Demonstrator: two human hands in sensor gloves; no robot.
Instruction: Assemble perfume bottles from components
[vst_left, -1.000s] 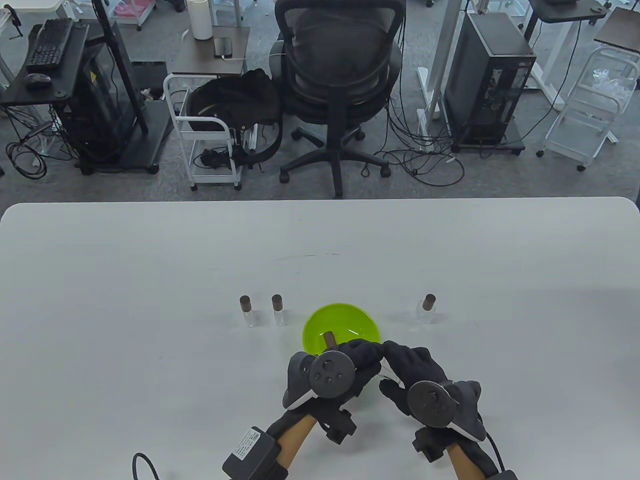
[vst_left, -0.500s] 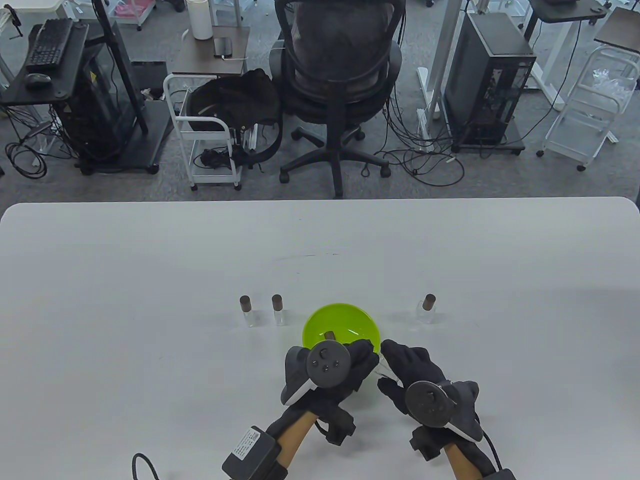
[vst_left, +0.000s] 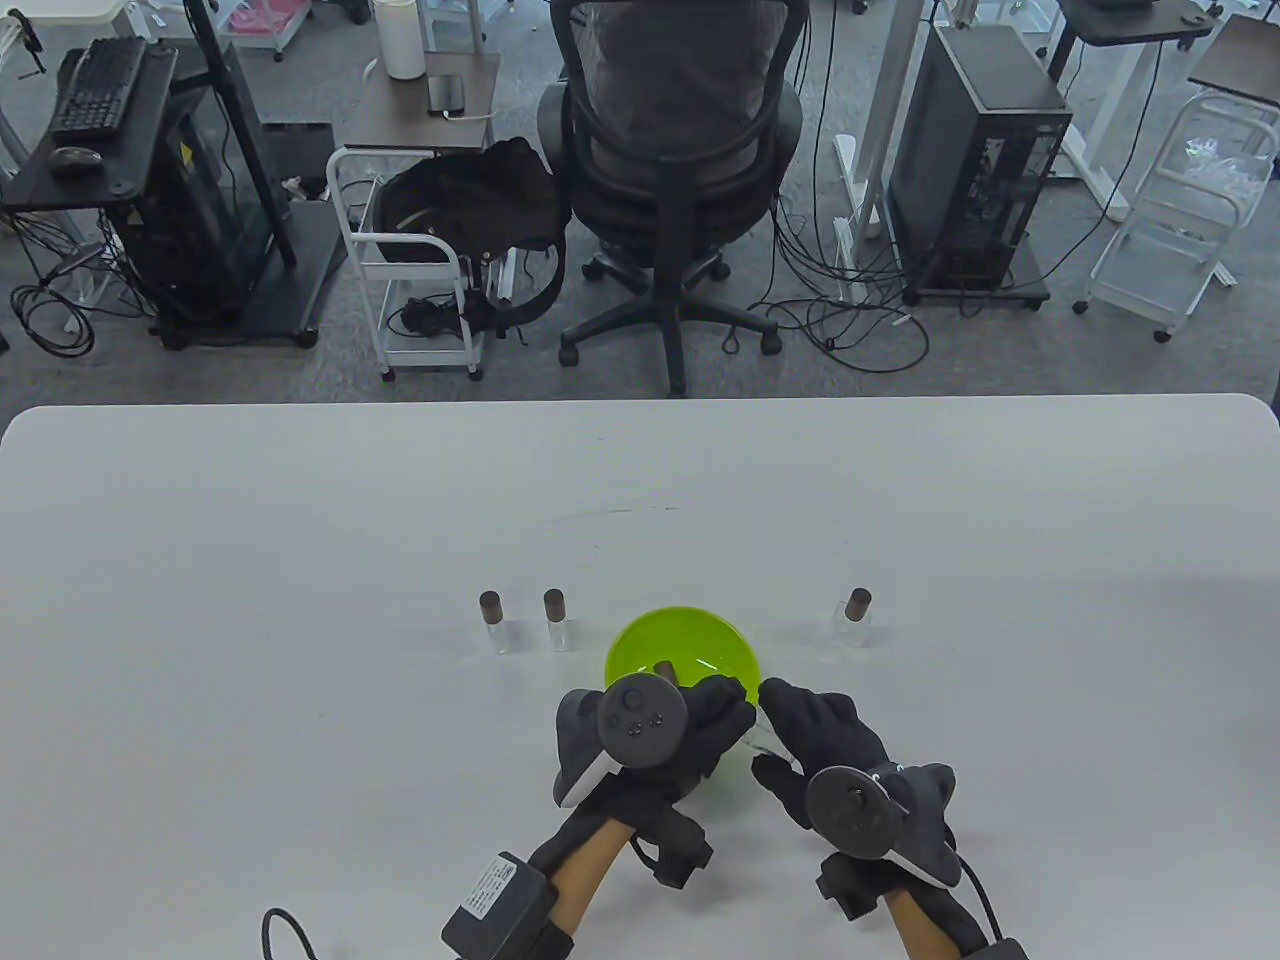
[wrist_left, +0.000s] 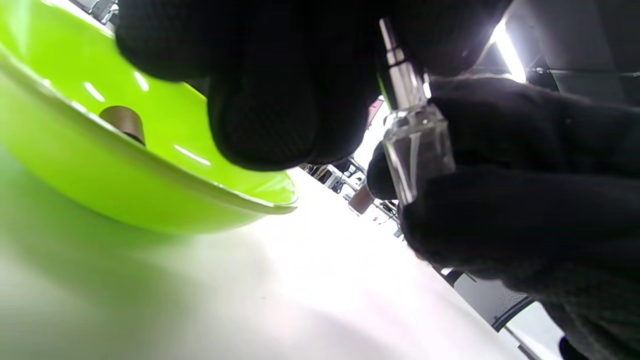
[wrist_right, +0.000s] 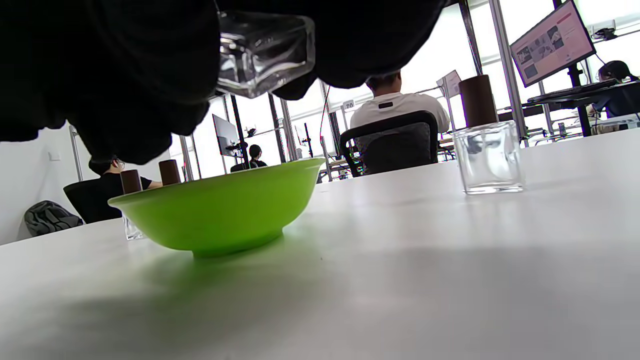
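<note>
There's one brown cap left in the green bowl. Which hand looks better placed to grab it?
Probably the left hand: it sits over the bowl right beside the brown cap, while the right hand grips the glass bottle.

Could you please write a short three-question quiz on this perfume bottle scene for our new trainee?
1. True or false: three capped perfume bottles stand upright on the table.
2. Which of the hands grips the uncapped glass bottle? A) left hand B) right hand C) neither
3. Fill in: a loose brown cap lies inside the ____.

Key
1. True: two stand left of the green bowl, one to its right.
2. B; the left hand's fingers are up at its spray neck.
3. green bowl
</note>
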